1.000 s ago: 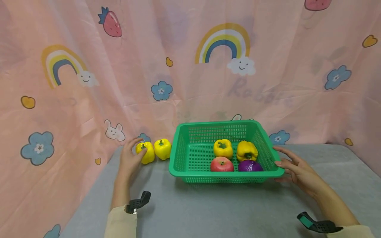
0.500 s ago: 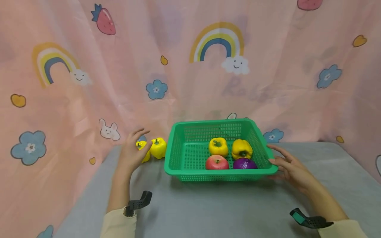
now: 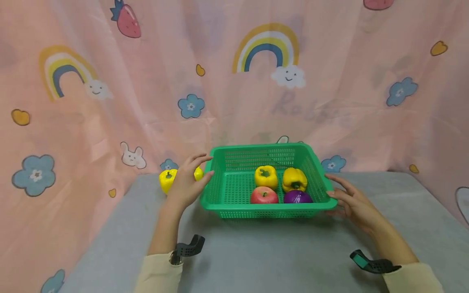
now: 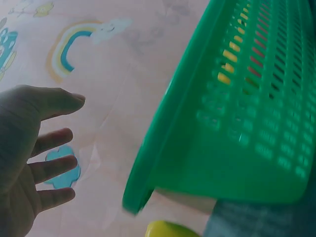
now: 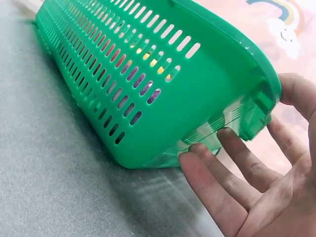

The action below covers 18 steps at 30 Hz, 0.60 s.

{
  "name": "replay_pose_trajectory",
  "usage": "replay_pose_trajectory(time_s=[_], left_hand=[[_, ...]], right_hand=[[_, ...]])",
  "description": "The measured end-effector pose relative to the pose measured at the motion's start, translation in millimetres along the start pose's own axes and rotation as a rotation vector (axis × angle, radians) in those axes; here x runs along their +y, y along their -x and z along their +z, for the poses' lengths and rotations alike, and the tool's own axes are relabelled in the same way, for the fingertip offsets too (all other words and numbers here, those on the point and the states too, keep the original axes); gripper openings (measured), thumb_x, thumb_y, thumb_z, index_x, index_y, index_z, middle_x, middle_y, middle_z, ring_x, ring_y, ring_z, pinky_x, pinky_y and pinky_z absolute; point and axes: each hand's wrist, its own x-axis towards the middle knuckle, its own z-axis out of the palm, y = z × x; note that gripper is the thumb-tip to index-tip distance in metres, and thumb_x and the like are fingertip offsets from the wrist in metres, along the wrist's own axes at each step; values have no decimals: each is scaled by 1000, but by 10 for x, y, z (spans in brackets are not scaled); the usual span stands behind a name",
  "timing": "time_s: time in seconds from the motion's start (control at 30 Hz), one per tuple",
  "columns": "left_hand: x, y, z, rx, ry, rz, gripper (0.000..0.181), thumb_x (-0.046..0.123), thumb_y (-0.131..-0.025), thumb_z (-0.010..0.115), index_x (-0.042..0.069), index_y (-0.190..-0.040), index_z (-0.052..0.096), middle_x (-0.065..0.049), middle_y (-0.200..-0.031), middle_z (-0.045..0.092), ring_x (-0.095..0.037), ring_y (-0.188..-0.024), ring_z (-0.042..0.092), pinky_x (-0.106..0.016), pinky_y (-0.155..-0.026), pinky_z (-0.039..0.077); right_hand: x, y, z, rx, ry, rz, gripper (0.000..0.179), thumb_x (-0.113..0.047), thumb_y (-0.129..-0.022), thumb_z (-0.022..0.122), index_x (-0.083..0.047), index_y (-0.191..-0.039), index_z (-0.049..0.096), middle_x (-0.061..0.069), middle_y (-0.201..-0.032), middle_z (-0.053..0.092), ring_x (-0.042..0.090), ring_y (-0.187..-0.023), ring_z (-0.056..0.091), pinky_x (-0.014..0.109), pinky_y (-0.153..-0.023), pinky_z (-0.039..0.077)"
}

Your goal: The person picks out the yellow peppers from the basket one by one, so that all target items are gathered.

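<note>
A green slotted basket (image 3: 256,206) stands on the table, holding two yellow bell peppers (image 3: 266,178), a red apple (image 3: 264,195) and a shiny purple round thing (image 3: 298,197). My right hand (image 3: 353,203) grips its right end. In the right wrist view the thumb lies over the rim and the other fingers touch the end wall. Fingers spread, my left hand (image 3: 188,183) is beside the basket's left rim with nothing in it; the left wrist view shows a gap to the basket (image 4: 168,118). Another yellow pepper (image 3: 166,182) sits left of it, and one more (image 3: 198,173) is mostly hidden behind it.
A grey cloth-covered table (image 3: 264,252) extends in front of the basket. Close behind hangs a pink curtain (image 3: 227,81) printed with rainbows, flowers and rabbits. Both wrists wear black bands (image 3: 188,246).
My left hand has moved right, from the loose peppers to the basket's left rim. The right hand keeps its place on the basket. The head view has shifted slightly.
</note>
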Motion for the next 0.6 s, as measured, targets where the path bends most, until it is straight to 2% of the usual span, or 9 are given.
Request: replay_pose_trajectory(time_s=[0.3,0.47,0.6], left_hand=[[312,-222,236,-76,7,79,42,21,-96,70,18,-137,62,-5,-152,50,-31,-138,53,-49,-108,52],[399,-368,387,-113,24,121,41,21,-96,70,18,-136,62,-5,-151,51,-30,-138,51,-48,-110,50],[447,-472,512,-130,71,120,39,20,-97,69,18,-135,64,-5,-148,54,-29,-137,52,-48,-112,48]], right_hand=[[24,-6,22,12,30,17,55,-18,-109,44,-30,-159,24,-21,-128,59,8,-105,70,35,-83,62],[17,-4,25,15,23,21,55,-19,-109,44,-30,-159,24,-20,-128,59,8,-106,69,36,-83,61],[-1,-1,7,17,9,20,55,-19,-109,44,-30,-159,24,-18,-128,60,9,-105,70,36,-82,62]])
